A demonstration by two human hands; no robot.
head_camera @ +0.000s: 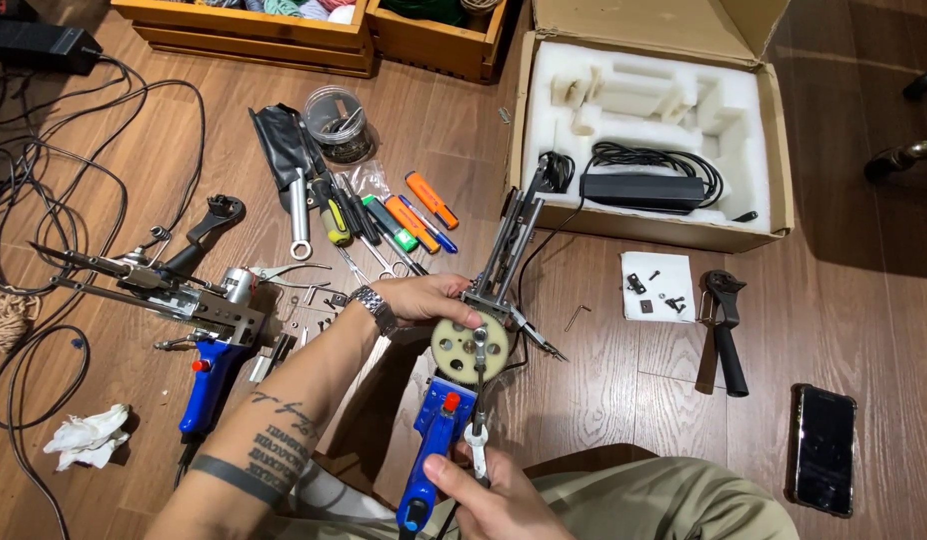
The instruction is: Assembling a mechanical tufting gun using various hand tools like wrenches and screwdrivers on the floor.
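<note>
over the wooden floor (604, 400), just above the person's lap, both hands are busy on a blue-handled tufting gun (454, 400). the left hand (434, 298), with a metal watch (376, 310) on its wrist, is closed around the gun's metal frame just above the cream gear wheel (469, 348); its fingertips are hidden behind the frame. the right hand (494, 495) is cut off by the lower edge, and it grips a small wrench (478, 440) that stands upright against the middle of the gear; whether its palm also steadies the blue handle is hard to tell. the gun's needle end points away toward a cardboard box (779, 130) lined with white foam, where a black power adapter (644, 190) and coiled cord lie.

left of the hands a second blue-handled gun (199, 320) lies on the floor, partly taken apart, with small parts around it too tiny to make out. beyond it sit screwdrivers, a spanner and markers (414, 215), plus a clear jar (339, 125). to the right lie a white paper with screws (659, 285), black pliers (726, 330) and a dark phone (824, 448). a crumpled tissue (86, 436) and loose black cables (44, 200) lie at far left; wooden crates (254, 35) are cropped at the top.
</note>
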